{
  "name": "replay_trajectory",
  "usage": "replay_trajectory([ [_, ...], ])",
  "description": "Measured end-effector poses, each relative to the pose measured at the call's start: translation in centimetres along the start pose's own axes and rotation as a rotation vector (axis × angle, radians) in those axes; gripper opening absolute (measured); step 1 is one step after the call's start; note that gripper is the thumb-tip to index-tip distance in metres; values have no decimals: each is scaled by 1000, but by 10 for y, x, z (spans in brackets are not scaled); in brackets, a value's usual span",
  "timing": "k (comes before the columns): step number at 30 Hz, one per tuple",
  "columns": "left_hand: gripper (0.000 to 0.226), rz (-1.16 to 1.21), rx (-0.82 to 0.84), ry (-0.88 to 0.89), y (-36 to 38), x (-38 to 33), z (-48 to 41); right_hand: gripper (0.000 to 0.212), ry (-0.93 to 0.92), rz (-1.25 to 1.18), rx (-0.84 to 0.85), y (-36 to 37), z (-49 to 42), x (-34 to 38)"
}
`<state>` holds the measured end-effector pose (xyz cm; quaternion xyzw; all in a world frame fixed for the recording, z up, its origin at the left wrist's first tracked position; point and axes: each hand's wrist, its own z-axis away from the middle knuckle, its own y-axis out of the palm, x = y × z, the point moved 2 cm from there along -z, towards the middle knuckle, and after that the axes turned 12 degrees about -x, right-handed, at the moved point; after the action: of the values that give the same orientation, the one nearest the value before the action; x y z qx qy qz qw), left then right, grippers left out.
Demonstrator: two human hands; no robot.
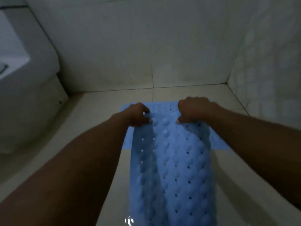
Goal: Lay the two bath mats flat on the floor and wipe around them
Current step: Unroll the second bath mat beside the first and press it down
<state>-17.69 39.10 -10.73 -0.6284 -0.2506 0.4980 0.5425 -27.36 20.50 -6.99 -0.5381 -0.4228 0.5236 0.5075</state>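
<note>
Nearest, the held mat runs lengthwise from the person's body out to both hands, its long axis pointing toward the back wall. The left hand and right hand each pinch its far edge with fingers curled over it, roughly level and neither clearly nearer. Just beyond and below the hands, a second mat lies flat on the tiled floor, apparently crosswise. Judgement: the held mat needs lowering on the body's side of it.

- The scene is dimly lit, with a grey-blue cast.
- Small white glints are caught at the lower edge.
- Joints in the wall are bowed toward the edges; detail is softened throughout.
</note>
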Motion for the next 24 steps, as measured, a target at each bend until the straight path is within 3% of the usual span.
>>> replay_trajectory([
  [6, 31, -65, -35, -86, 81, 63, 32, 56, 116, -215, -41, 97, -7, 47],
  [15, 22, -161, -61, -227, 146, 116, 40, 70, 184, -396, -74, 214, -1, 75],
  [19, 28, -153, -35, -259, 171, 134, 41, 70, 248, -428, -149, 240, 8, 74],
  [24, 64, -160, -101, -223, 209, 135, 77, 69, 332, -400, -357, 252, 19, 81],
])
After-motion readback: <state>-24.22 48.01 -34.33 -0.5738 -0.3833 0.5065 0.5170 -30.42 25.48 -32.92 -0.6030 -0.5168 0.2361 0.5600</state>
